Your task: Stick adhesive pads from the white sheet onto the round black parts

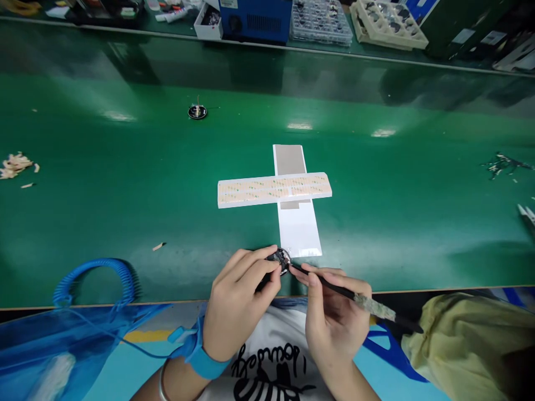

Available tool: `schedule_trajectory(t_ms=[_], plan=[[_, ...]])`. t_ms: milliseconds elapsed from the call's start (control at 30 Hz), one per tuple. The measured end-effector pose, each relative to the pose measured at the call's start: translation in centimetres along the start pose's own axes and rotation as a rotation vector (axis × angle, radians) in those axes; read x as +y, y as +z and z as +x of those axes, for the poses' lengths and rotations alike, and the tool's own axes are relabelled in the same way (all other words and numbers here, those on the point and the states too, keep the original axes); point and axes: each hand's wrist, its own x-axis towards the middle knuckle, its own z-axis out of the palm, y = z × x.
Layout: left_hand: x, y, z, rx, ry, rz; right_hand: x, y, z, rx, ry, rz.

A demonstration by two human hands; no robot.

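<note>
Near the front edge of the green table, my left hand [246,298] pinches a small round black part [282,260] between its fingers. My right hand [337,312] is closed around a black tweezer-like tool [340,289] with tape wrapped round its rear part. The tool's tip touches or nearly touches the round part's right side. Just beyond the hands lies a white card [300,231] with grey patches. Across it rests a white strip sheet [248,192] with rows of small beige pieces. A blue band circles my left wrist.
Another round black part [197,111] sits at the back left. A blue coiled cord [94,267] lies front left. Beige scraps [15,165] are far left, dark scraps [507,164] far right. A rear shelf holds a blue box [256,21] and trays [321,22].
</note>
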Motion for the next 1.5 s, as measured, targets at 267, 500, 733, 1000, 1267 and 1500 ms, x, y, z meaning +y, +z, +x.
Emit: schedule_trajectory(t_ms=[267, 500, 733, 1000, 1267, 1500], plan=[[-0.04, -0.11, 0.17, -0.011, -0.04, -0.043, 0.03, 0.22, -0.1, 0.022, -0.021, -0.058], [-0.05, -0.01, 0.24, -0.01, -0.041, -0.057, 0.18, 0.35, -0.37, 0.034, -0.052, -0.082], [-0.05, -0.03, 0.14, -0.024, -0.071, -0.05, 0.36, 0.52, -0.85, 0.056, -0.08, -0.079], [0.09, -0.07, 0.26, -0.017, -0.081, -0.056, 0.45, 0.62, -0.84, 0.078, -0.062, -0.062], [0.01, -0.03, 0.09, -0.02, -0.084, -0.064, 0.45, 0.69, -0.92, 0.083, -0.05, -0.068], [-0.16, -0.15, 0.0, -0.049, -0.053, -0.062, 0.43, 0.61, -0.77, 0.063, -0.077, -0.085]])
